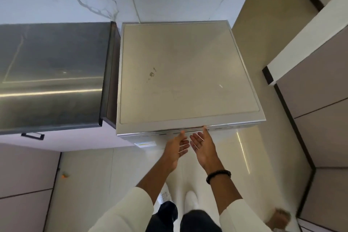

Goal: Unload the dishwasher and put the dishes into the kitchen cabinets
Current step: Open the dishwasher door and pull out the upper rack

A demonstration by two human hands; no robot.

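A silver freestanding dishwasher (188,73) stands below me, seen from above, with its door closed. Both my hands reach side by side to the top front edge. My left hand (177,147) is palm up with loosely bent fingers just under the edge. My right hand (202,143) is palm up too, and its fingertips touch the slot along the door's top. Neither hand holds anything. No dishes are in sight.
A dark steel countertop (52,73) adjoins the dishwasher on the left, with a drawer handle (33,135) below it. Beige cabinet fronts (320,118) line the right side. Pale glossy floor (113,184) lies around my feet. A small orange scrap (65,175) lies on the floor.
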